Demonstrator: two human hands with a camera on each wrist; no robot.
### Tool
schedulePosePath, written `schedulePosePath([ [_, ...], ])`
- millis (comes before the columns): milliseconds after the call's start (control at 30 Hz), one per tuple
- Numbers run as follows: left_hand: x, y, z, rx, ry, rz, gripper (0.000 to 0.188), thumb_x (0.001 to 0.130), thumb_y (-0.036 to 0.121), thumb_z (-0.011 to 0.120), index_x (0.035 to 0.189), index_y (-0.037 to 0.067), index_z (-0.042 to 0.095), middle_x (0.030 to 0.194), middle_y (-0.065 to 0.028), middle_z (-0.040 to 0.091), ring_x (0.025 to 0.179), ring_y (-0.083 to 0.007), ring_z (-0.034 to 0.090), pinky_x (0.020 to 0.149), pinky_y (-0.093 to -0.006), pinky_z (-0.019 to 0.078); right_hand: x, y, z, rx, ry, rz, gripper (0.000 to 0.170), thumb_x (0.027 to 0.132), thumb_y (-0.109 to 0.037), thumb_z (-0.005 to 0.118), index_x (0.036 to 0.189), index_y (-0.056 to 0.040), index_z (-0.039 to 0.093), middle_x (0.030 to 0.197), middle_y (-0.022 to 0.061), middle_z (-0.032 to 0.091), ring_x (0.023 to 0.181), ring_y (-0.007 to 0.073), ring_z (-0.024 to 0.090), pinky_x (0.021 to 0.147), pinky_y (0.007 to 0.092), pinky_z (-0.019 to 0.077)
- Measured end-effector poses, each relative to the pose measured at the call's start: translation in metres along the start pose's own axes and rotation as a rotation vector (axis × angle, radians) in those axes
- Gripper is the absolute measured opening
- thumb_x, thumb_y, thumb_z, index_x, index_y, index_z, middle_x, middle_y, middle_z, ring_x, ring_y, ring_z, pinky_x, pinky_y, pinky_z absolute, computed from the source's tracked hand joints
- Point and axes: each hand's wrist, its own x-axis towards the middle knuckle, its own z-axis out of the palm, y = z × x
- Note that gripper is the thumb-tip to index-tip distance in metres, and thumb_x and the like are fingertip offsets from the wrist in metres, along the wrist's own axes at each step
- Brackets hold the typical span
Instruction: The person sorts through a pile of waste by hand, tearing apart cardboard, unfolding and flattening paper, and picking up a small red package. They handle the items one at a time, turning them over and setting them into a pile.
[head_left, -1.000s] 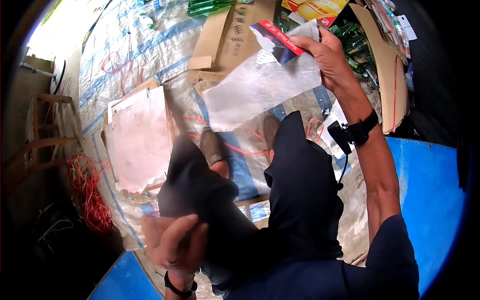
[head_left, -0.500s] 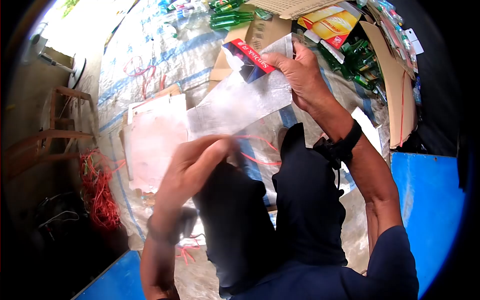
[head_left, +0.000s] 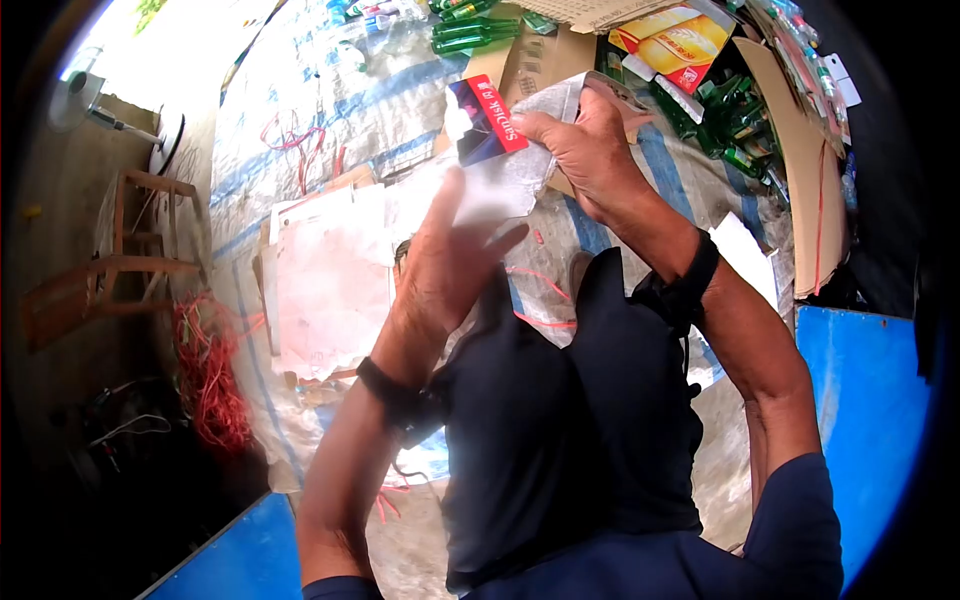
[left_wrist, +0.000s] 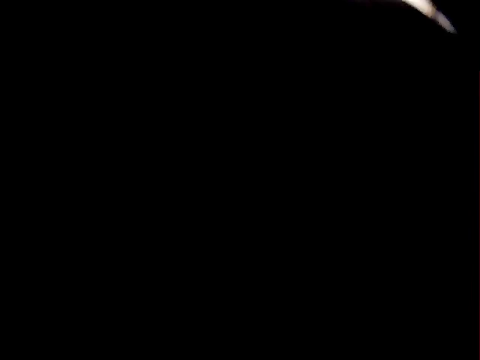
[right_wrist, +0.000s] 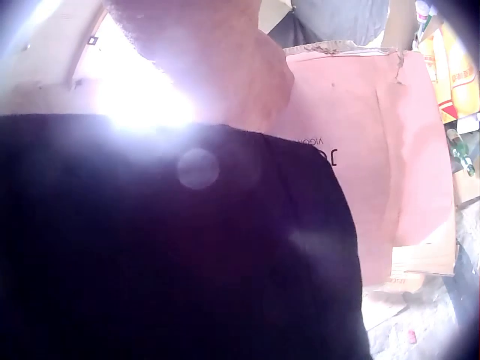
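Observation:
My right hand (head_left: 590,150) grips a greyish-white sheet (head_left: 555,105) together with a torn SanDisk-printed piece of packaging (head_left: 490,120) in red and dark blue, its thumb pressing on top near the red strip. In the right wrist view a pink printed cardboard face (right_wrist: 345,105) spreads beside the right hand (right_wrist: 217,60), while a dark shape covers much of that view. My left hand (head_left: 450,250), motion-blurred, has its fingers extended and overlaps the sheet's lower left part in the head view. Almost all of the left wrist view is black.
A pinkish flat stack of cardboard (head_left: 330,290) lies on the striped tarp (head_left: 370,110) at left. Green bottles (head_left: 735,120) and a tall cardboard panel (head_left: 800,170) stand at right. Red string (head_left: 210,370) is heaped near a wooden frame (head_left: 120,265).
My left hand has risen from beside the left knee to the sheet, its fingers extending. The right hand has brought the sheet and packaging leftward, and the sheet now looks more bent.

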Motion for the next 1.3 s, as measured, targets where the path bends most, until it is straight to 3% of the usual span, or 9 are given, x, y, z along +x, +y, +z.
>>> schedulePosePath([
  [100,0.004,0.005,0.007,-0.026,0.108,0.06,0.041,0.098,0.042,0.064,0.122,0.009,0.06,0.119,-0.0091,0.068,0.114,-0.0229,0.063,0.104,-0.0447,0.0463,-0.002,-0.001,0.003,-0.009,-0.027,-0.04,0.027,0.085,-0.005,0.075,0.108,0.0024,0.062,0.102,0.0103,0.07,0.087,0.0141,0.068,0.078,0.0296,0.0571],
  [200,0.004,0.008,0.012,0.016,0.157,0.11,0.043,0.096,0.041,0.067,0.116,0.003,0.062,0.108,-0.0102,0.068,0.1,-0.0209,0.064,0.1,-0.0388,0.0478,-0.003,-0.002,0.008,-0.156,0.004,-0.091,0.028,0.085,-0.009,0.077,0.106,0.0026,0.063,0.098,0.0094,0.07,0.084,0.0124,0.067,0.075,0.0288,0.0567],
  [467,-0.003,0.015,-0.003,-0.06,0.299,0.148,0.036,0.093,0.026,0.073,0.115,0.002,0.061,0.109,-0.0109,0.069,0.106,-0.0243,0.066,0.1,-0.0396,0.0516,-0.019,-0.014,0.026,-0.224,-0.087,-0.128,0.035,0.079,-0.017,0.079,0.097,0.0085,0.062,0.09,0.0139,0.071,0.079,0.0154,0.067,0.069,0.0301,0.0549],
  [733,-0.016,0.067,-0.026,0.109,0.328,0.329,0.027,0.097,0.024,0.064,0.111,0.001,0.064,0.1,-0.0104,0.071,0.093,-0.0222,0.069,0.087,-0.0368,0.0539,-0.034,-0.029,0.031,-0.052,-0.399,0.199,0.044,0.087,-0.032,0.077,0.105,0.0063,0.064,0.092,0.0139,0.071,0.078,0.0176,0.071,0.071,0.0298,0.0587],
  [867,-0.023,0.111,-0.078,0.058,0.281,0.382,0.02,0.092,0.009,0.07,0.109,0.002,0.062,0.11,-0.0106,0.07,0.103,-0.0239,0.068,0.093,-0.0392,0.0569,-0.053,-0.046,0.009,-0.267,-0.516,0.232,0.027,0.091,-0.021,0.071,0.104,0.0021,0.065,0.084,0.0063,0.069,0.076,0.0112,0.066,0.066,0.0265,0.0536],
  [1067,-0.041,0.176,-0.137,0.12,0.444,0.44,0.025,0.093,0.012,0.069,0.115,0.003,0.061,0.116,-0.0104,0.069,0.11,-0.0262,0.065,0.098,-0.0426,0.0533,-0.111,-0.106,-0.022,-0.489,-0.493,0.381,0.019,0.085,-0.009,0.072,0.099,0.0006,0.064,0.085,0.0022,0.067,0.079,0.0096,0.064,0.072,0.0241,0.0499],
  [1133,-0.045,0.196,-0.163,0.14,0.459,0.461,0.025,0.093,0.011,0.069,0.115,0.003,0.062,0.117,-0.0106,0.069,0.11,-0.0266,0.065,0.098,-0.0437,0.053,-0.135,-0.117,-0.03,-0.498,-0.497,0.332,0.025,0.078,-0.01,0.075,0.098,-0.0002,0.064,0.085,0.0047,0.068,0.081,0.0151,0.066,0.083,0.0301,0.0515],
  [1233,-0.048,0.217,-0.197,0.197,0.54,0.513,0.029,0.096,0.018,0.066,0.119,0.001,0.06,0.116,-0.0117,0.068,0.107,-0.0272,0.065,0.094,-0.0461,0.0532,-0.156,-0.112,-0.046,-0.74,-0.628,-0.07,0.033,0.069,-0.02,0.08,0.095,-0.0038,0.065,0.087,0.0091,0.068,0.085,0.0314,0.067,0.098,0.0466,0.0467],
  [1300,-0.052,0.219,-0.218,0.188,0.558,0.545,0.029,0.097,0.019,0.066,0.118,0.0,0.061,0.114,-0.0113,0.068,0.106,-0.0264,0.066,0.093,-0.0449,0.0535,-0.161,-0.104,-0.042,-0.92,-0.586,-0.226,0.034,0.067,-0.02,0.081,0.092,-0.0033,0.065,0.088,0.012,0.066,0.086,0.0348,0.065,0.093,0.048,0.0485],
])
